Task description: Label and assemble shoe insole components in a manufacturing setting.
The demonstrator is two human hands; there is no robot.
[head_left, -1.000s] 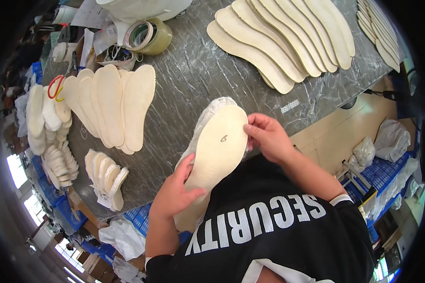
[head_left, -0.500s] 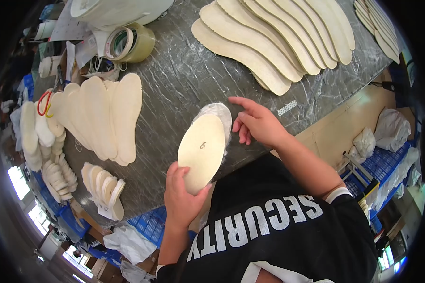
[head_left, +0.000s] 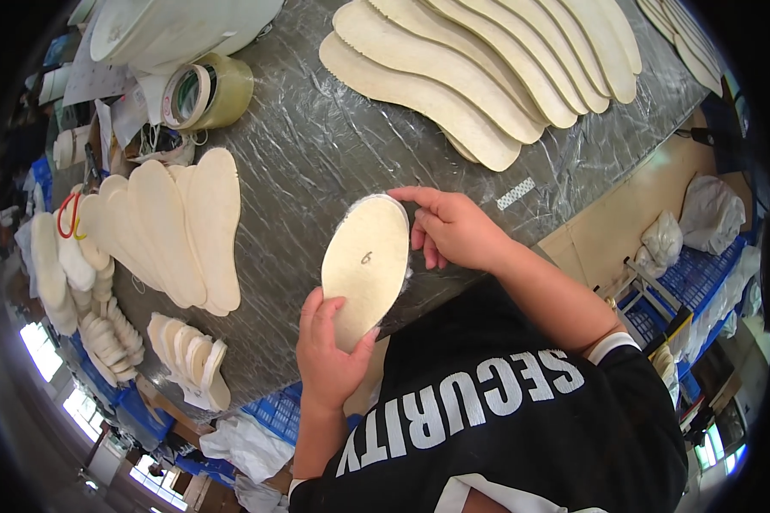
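My left hand (head_left: 327, 342) grips the near end of a cream insole (head_left: 366, 256) above the table, thumb on one side and fingers over its face. The insole is oval, with a handwritten mark in its middle. White fluffy lining shows as a thin rim along its far and right edges; the rest of that layer is hidden underneath. At the far right edge is my right hand (head_left: 458, 229), its index finger stretched out and touching the rim. Its other fingers are loosely bent beside the insole, with nothing visible between them.
Long cream insoles (head_left: 436, 85) lie fanned at the far side; another fan of insoles (head_left: 167, 231) lies left. Small fluffy insoles (head_left: 188, 359) sit at the near left edge. Tape rolls (head_left: 210, 92) stand by a white container (head_left: 180, 30). Dark plastic sheeting covers the table (head_left: 282, 162).
My right hand has moved left until its index finger meets the insole's far edge. The white lining, which stuck out beyond the far end, now lies nearly flush with the cream piece.
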